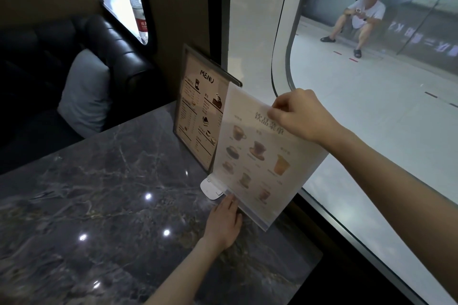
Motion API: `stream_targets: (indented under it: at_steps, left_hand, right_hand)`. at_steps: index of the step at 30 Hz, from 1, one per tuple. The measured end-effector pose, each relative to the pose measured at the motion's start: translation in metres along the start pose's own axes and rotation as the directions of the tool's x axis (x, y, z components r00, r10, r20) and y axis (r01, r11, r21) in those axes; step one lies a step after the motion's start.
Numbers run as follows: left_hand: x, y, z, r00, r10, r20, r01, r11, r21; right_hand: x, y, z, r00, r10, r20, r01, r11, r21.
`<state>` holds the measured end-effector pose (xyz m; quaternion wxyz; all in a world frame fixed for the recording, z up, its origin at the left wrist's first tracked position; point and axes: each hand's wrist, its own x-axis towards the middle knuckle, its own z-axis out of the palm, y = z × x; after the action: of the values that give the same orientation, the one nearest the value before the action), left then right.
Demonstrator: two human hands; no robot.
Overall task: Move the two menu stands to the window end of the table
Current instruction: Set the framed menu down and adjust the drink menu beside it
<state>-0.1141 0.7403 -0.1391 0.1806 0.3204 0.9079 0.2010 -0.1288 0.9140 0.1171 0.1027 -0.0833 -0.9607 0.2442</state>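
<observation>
Both menu stands sit at the window edge of the tabletop (pixel 104 195). The dark-framed menu (pixel 195 109) stands upright at the far corner, leaning back toward the wall. Just beside it, overlapping its near edge, is the clear drinks menu (pixel 257 163) on a white base (pixel 209 187) — it tilts back toward the window (pixel 371 96). The right hand (pixel 300 114) reaches in from the right with the arm stretched out, thumb and fingers pinched shut on the sheet's top edge. The left hand (pixel 224 220) lies low on the tabletop, palm down, fingers straight and together, their tips touching the stand's bottom rail next to the base — resting against it, not clamped.
</observation>
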Motion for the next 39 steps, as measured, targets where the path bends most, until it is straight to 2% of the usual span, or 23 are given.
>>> stream_targets:
  at_steps: [9,18,26,34,36,39]
  left_hand:
    - [-0.004,-0.007,0.003,0.998,0.017,-0.061,-0.018,1.000,-0.017]
    - [-0.001,-0.004,0.002,0.999,0.011,-0.049,-0.013,0.999,-0.045]
    - [0.001,-0.009,0.004,0.999,-0.011,-0.047,0.010,0.999,-0.031]
    - [-0.001,-0.012,-0.008,0.998,-0.003,-0.059,0.003,1.000,-0.009]
    - [-0.004,-0.013,-0.017,0.996,-0.040,-0.084,0.038,0.999,-0.024]
    - [-0.011,-0.018,-0.040,0.985,-0.140,-0.098,0.134,0.989,-0.067]
  right_hand:
    - [-0.001,0.009,0.001,0.999,-0.008,-0.049,0.007,1.000,-0.010]
    - [0.001,0.006,-0.002,0.998,0.056,-0.020,-0.056,0.998,-0.011]
    - [0.006,0.000,-0.004,0.999,0.044,0.020,-0.042,0.994,-0.102]
    - [0.007,-0.001,0.004,0.999,0.031,0.041,-0.027,0.995,-0.093]
    - [0.007,-0.005,0.007,1.000,0.004,0.003,-0.004,0.996,-0.087]
    - [0.009,-0.018,0.013,0.988,-0.058,-0.140,0.046,0.995,-0.090]
